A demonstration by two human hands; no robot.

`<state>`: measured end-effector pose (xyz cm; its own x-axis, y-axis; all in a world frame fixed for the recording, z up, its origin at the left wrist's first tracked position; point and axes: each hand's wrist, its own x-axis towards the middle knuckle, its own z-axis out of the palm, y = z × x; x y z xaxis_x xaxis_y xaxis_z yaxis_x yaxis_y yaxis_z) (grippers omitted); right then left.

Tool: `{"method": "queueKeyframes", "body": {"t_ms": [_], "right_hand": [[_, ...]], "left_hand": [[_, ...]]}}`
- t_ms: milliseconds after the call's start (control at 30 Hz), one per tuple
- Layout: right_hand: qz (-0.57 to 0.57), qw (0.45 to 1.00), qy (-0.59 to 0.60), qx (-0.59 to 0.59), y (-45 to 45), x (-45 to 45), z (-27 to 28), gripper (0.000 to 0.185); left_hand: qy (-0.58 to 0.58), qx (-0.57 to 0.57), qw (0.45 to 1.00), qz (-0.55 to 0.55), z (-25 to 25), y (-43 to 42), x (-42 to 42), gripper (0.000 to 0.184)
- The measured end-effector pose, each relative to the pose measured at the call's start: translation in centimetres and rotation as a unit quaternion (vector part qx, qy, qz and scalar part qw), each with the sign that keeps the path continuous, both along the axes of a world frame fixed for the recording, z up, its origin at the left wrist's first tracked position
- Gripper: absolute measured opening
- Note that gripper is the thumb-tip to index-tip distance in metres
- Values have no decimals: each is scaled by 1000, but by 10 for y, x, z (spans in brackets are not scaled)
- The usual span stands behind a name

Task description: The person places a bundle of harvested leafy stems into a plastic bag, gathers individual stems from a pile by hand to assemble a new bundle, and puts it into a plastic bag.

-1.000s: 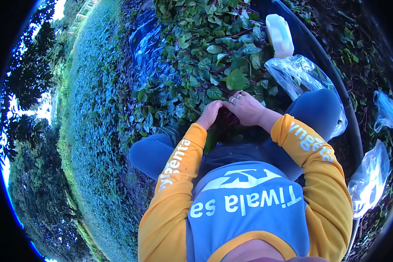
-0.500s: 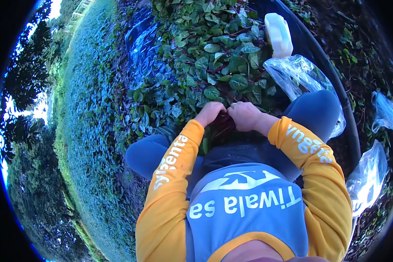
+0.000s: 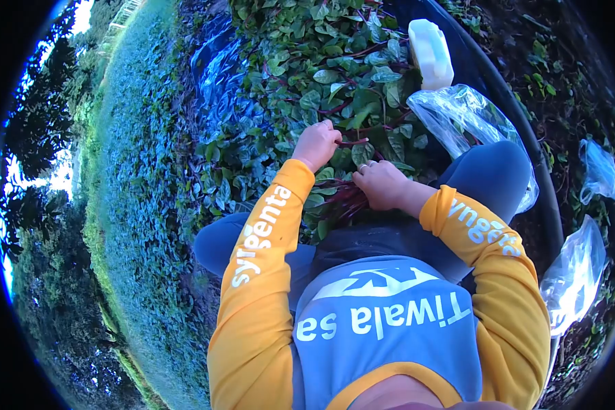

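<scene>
My left hand point(image 3: 316, 145) is closed on a dark red stem point(image 3: 355, 143) that sticks out past its fingertips to the right. Lower and to the right, my right hand point(image 3: 381, 184) is closed around a bunch of red stems point(image 3: 343, 197), whose ends fan out to the left above my lap. Both hands are just in front of a heap of leafy cuttings point(image 3: 369, 102), with glossy rounded green leaves and purplish-red stems like Malabar spinach. The fingertips of my right hand are partly hidden by the bunch.
A white plastic container point(image 3: 431, 55) stands beyond my right knee, beside a clear plastic bag point(image 3: 465, 113). More plastic bags point(image 3: 577, 280) lie farther right, past a dark curved edge point(image 3: 547, 184). Blue plastic sheeting point(image 3: 219, 65) lies left of the heap, and green plants spread beyond it.
My left hand has moved up and left, away from my right hand, and now has a single stem in it. My right hand stays nearly in place, with its bunch more exposed.
</scene>
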<state>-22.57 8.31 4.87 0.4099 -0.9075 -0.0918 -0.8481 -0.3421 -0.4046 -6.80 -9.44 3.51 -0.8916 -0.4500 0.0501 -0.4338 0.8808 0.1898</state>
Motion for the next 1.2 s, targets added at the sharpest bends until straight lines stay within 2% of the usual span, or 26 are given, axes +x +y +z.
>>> {"method": "queueKeyframes", "body": {"t_ms": [67,100,133,200,233,267,367,433,467,533,667,767,833,867,933,967,1000,1033,1067,1133,1200], "right_hand": [[1,1000,-1,-1,-2,1,6,36],[7,1000,8,-5,-3,1,8,34],[12,1000,18,-7,-4,1,9,32],[17,999,14,-40,-6,2,7,33],[24,997,12,-72,-6,1,6,34],[22,997,13,-72,-7,-1,5,34],[9,993,0,-114,-7,0,2,37],[-29,987,-45,-150,-5,2,3,43],[-28,987,-44,-150,-4,3,4,43],[-47,995,-47,-77,-4,4,9,55],[-35,996,-23,-83,-7,2,13,54],[-48,992,-22,-112,-8,2,3,43],[-54,998,-26,-36,-9,0,2,41],[-55,998,-26,-34,-9,0,3,41],[-39,997,-9,63,-11,1,6,34],[-40,997,-9,65,-11,1,5,34],[-45,995,-11,83,-11,2,4,34],[-50,994,-14,101,-11,2,3,34],[-51,993,-14,102,-10,1,3,34],[-57,988,5,142,-8,0,5,35],[-42,991,30,127,-5,0,4,35]], "left_hand": [[59,62,996,40,12,11,8,7],[38,87,993,72,16,17,9,12],[35,86,993,72,14,22,13,12],[17,163,985,48,8,33,18,21],[-10,287,955,76,0,35,20,29],[20,379,919,107,-10,42,22,26],[52,386,911,139,-29,48,37,22],[117,228,967,-6,-39,48,44,15],[118,228,966,-5,-38,51,45,15],[122,216,968,-23,-37,58,45,8],[154,235,959,-27,-38,57,44,8],[166,227,958,-47,-40,58,45,8],[150,322,935,-2,-45,57,44,11],[150,324,934,-3,-49,57,43,11],[101,380,919,6,-58,52,39,13],[100,382,919,5,-49,46,30,13],[-8,265,963,-36,-39,38,19,14],[-115,141,980,-77,-28,32,9,16],[64,332,927,164,-26,33,-1,18],[191,149,960,143,-24,21,-28,19],[167,139,970,106,-26,16,-50,22]]}}
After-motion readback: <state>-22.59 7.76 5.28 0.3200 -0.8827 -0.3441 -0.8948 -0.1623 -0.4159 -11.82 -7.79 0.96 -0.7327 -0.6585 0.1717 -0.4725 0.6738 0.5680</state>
